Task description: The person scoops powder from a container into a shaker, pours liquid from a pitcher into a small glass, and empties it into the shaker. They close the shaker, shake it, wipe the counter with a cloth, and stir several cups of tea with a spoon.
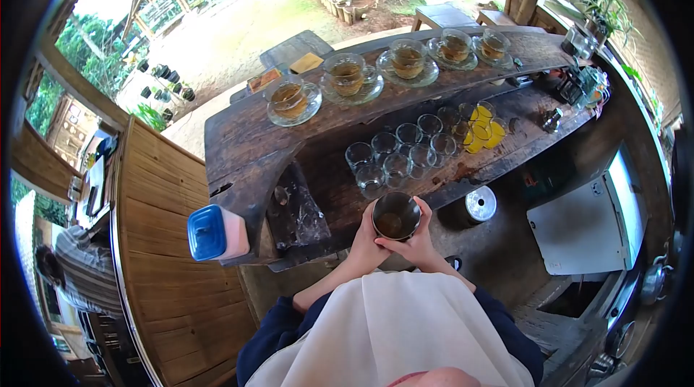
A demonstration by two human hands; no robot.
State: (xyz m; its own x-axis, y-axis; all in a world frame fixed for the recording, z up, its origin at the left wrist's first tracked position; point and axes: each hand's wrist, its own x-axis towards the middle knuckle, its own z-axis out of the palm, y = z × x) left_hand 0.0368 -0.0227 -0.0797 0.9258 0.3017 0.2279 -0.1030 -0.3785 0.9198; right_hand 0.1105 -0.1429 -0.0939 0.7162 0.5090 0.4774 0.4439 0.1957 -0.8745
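Note:
Both my hands are wrapped around a dark cup [396,215] with brownish liquid at its bottom. My left hand [366,239] grips its left side, and my right hand [419,242] closes on the right side. Just beyond the cup, two rows of clear drinking glasses [396,165] stand on the lower wooden shelf. To their right are bright yellow pieces [483,130], with glasses around them. Along the upper wooden counter [242,130], several glass cups of amber drink [345,78] sit on clear saucers.
A blue-lidded container [207,233] stands at the counter's left end. Below the shelf are a silver canister [481,205] and a white panel [578,231]. Dark items and a plant [601,7] are at the right. A person in a striped top [83,268] is far left.

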